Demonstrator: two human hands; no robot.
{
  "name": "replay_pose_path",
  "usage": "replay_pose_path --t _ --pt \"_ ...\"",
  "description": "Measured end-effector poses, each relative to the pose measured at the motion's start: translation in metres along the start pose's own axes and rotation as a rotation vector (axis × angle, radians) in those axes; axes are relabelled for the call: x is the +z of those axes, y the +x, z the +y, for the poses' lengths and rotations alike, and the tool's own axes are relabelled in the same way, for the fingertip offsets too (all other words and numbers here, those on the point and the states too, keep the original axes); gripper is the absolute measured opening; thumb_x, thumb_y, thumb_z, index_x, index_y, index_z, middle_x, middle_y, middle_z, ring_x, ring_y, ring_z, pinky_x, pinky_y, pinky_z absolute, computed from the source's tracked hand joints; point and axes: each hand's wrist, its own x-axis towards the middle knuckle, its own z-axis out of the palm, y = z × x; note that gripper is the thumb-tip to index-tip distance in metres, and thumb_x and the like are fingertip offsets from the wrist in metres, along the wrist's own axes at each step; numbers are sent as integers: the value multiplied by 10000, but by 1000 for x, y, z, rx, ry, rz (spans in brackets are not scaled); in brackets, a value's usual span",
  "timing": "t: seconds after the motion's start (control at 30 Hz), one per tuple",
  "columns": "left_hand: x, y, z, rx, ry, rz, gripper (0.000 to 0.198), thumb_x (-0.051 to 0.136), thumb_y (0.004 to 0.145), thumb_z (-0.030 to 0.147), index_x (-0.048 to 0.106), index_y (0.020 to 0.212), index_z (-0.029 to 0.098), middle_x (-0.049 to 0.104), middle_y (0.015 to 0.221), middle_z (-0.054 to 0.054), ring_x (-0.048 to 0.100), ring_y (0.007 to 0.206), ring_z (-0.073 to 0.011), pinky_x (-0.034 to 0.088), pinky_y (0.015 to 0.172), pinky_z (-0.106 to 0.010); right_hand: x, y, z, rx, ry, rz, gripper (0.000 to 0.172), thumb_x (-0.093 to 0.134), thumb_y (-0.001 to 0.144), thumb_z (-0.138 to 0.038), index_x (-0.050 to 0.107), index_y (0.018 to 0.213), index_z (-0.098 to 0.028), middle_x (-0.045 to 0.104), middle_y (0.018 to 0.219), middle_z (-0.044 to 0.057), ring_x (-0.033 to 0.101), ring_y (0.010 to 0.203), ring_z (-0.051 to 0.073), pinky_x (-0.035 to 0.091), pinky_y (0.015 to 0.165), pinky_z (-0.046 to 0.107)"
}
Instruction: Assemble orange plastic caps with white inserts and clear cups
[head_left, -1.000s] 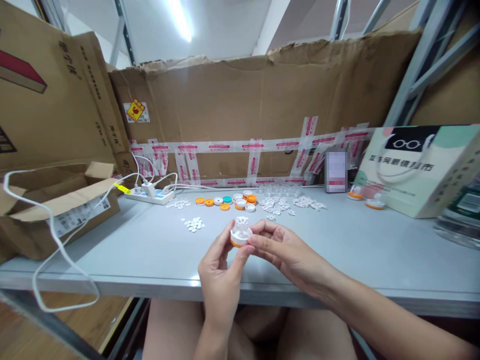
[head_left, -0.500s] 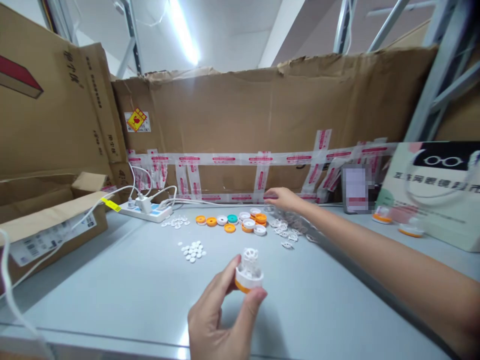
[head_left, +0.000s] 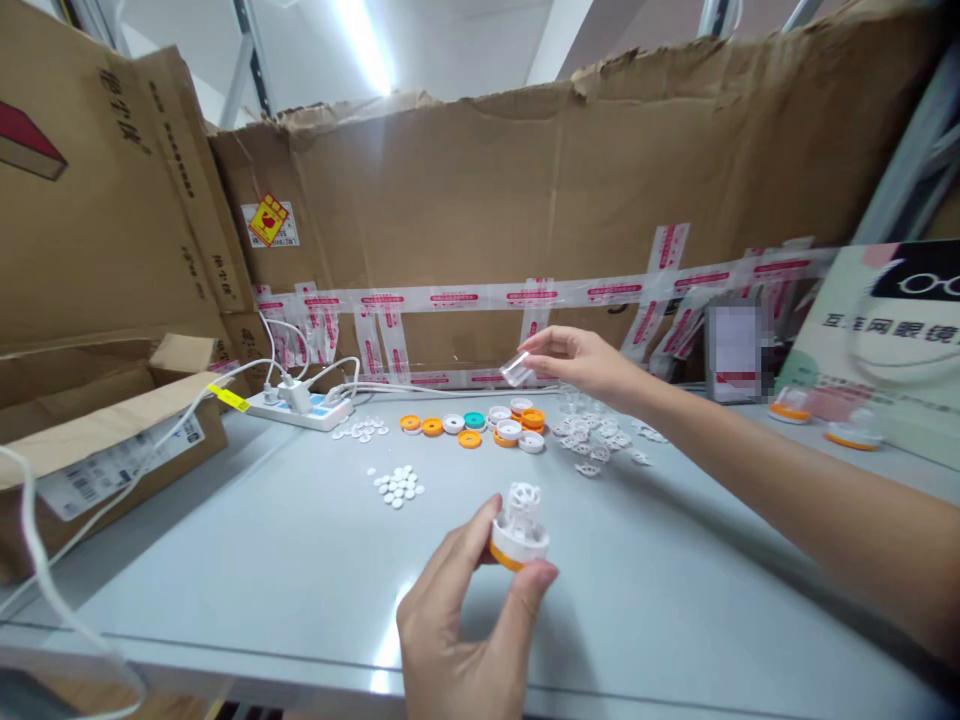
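My left hand (head_left: 465, 625) pinches a small white-and-orange cap assembly (head_left: 519, 530) with a white lattice basket on top, held just above the near part of the grey table (head_left: 285, 560). My right hand (head_left: 577, 362) is stretched to the far side of the table and holds a small clear plastic cup (head_left: 516, 371) lifted above the surface. Below it lie several orange, white and teal round caps (head_left: 480, 428) and a scatter of small white lattice parts (head_left: 596, 437). A cluster of tiny white discs (head_left: 399, 485) lies left of centre.
A white power strip with plugs and cables (head_left: 300, 405) sits at the back left. An open cardboard box (head_left: 97, 440) stands on the left. Taped cardboard walls (head_left: 525, 210) close the back. A printed paper bag (head_left: 885, 330) and two assembled cases (head_left: 817, 420) stand at the right.
My right hand left the cap assembly, reached to the back of the table and picked up a clear cup, now raised. My left hand keeps holding the assembly.
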Motion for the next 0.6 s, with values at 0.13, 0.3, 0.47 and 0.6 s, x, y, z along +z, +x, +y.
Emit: replay_pose_path --t 0.13,0.3,0.47,0.6 --pt "-2 0 2 -65 10 -58 353 697 693 348 680 1023 222 714 944 -33 671 806 -183 554 728 -245 -6 -56 -48 -76 554 -190 246 625 759 -382 620 924 -199 690 933 49 639 875 177 504 783 331" --pt "-1 0 4 -115 -78 -99 383 697 696 335 669 1047 183 715 937 -40 670 832 -191 547 765 -260 -2 -96 -68 -122 642 -145 194 658 738 -337 680 893 -222 695 919 14 636 894 177 501 804 320" --pt "0 -3 5 -117 -125 -119 401 698 700 320 654 1072 177 710 965 -36 670 843 -178 547 783 -252 4 -101 -67 -128 661 -201 159 668 725 -303 710 863 -235 703 932 0 630 941 184 493 844 324" --pt "0 -4 8 -103 -109 -114 388 689 709 314 655 1072 181 714 945 -35 671 842 -183 549 789 -266 8 -103 -65 -106 661 -217 166 671 717 -308 714 861 -238 704 929 2 629 938 190 500 828 331"
